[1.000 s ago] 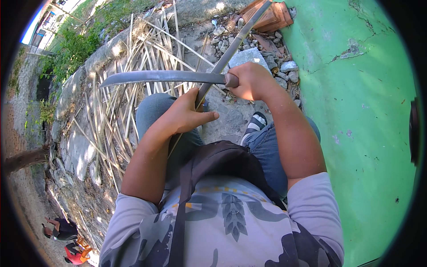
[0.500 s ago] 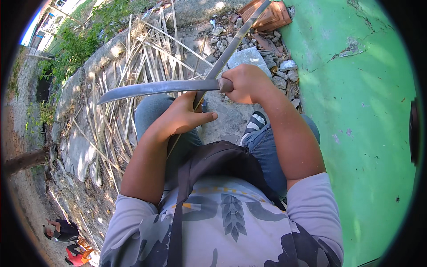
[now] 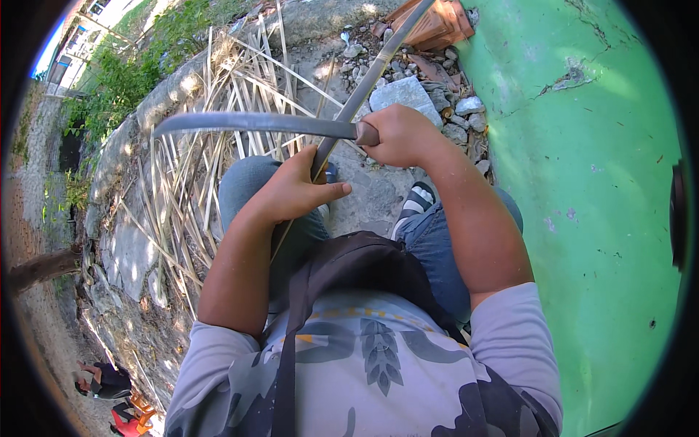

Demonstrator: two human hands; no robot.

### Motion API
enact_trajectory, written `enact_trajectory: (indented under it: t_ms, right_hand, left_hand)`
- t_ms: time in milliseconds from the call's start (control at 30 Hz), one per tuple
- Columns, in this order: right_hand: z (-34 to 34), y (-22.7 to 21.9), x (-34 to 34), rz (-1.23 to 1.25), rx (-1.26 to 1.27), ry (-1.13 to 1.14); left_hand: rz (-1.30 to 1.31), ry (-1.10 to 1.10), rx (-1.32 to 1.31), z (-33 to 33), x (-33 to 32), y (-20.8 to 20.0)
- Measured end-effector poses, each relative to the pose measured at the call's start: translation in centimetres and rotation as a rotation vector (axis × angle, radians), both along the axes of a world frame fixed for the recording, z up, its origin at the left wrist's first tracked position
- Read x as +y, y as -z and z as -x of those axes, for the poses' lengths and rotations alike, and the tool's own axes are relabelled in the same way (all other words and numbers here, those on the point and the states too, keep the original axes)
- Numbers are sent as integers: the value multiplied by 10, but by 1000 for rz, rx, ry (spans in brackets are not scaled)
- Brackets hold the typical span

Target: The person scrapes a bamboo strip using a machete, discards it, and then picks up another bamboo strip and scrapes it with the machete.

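Note:
My right hand (image 3: 403,136) is closed round the short handle of a machete (image 3: 251,123). Its long curved blade points left and crosses a bamboo strip (image 3: 366,81) close to the handle. The strip runs slantwise from the upper right down past my left hand (image 3: 295,191) and over my lap. My left hand grips it just below the blade, with the thumb stuck out to the right; the other fingers are partly hidden.
Pale split strips (image 3: 182,197) lie in a loose pile on the ground to the left. Broken stones (image 3: 408,98) and orange bricks (image 3: 440,25) lie ahead. A green surface (image 3: 575,211) fills the right side. Two people (image 3: 105,379) are at the far lower left.
The machete's blade has swung upward, its tip higher than before and slightly blurred. Both hands keep their holds, and the bamboo strip has shifted slightly to the left.

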State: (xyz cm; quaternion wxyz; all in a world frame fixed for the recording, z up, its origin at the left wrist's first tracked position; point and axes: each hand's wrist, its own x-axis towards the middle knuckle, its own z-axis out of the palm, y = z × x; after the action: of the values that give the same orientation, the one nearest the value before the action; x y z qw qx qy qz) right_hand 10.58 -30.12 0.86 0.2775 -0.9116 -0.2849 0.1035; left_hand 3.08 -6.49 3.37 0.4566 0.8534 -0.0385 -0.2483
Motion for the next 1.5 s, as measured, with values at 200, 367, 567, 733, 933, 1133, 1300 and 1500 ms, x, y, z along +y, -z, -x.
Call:
enact_trajectory:
  t_ms: [200,367,567,733,933,1133,1300,1500]
  right_hand:
    - [-19,7,-28,-72,218,188]
    - [-9,2,-24,-264,263,352]
    - [7,-6,2,53,-8,42]
    - [-7,-1,-5,27,74,42]
    - [-7,-8,-15,-83,175,220]
    - [0,-3,-3,-2,64,112]
    - [1,-19,0,139,78,128]
    - [-5,0,-10,-22,96,105]
  left_hand:
    - [-39,21,50,-3,-4,-8]
    - [-15,2,49,0,2,-4]
    - [10,28,8,-1,0,-1]
    - [-34,23,-66,-1,-2,0]
    - [-77,30,20,-2,-2,-5]
    - [-29,6,38,0,-2,-5]
    - [-45,14,-15,1,0,2]
    - [-77,38,6,-2,-5,-4]
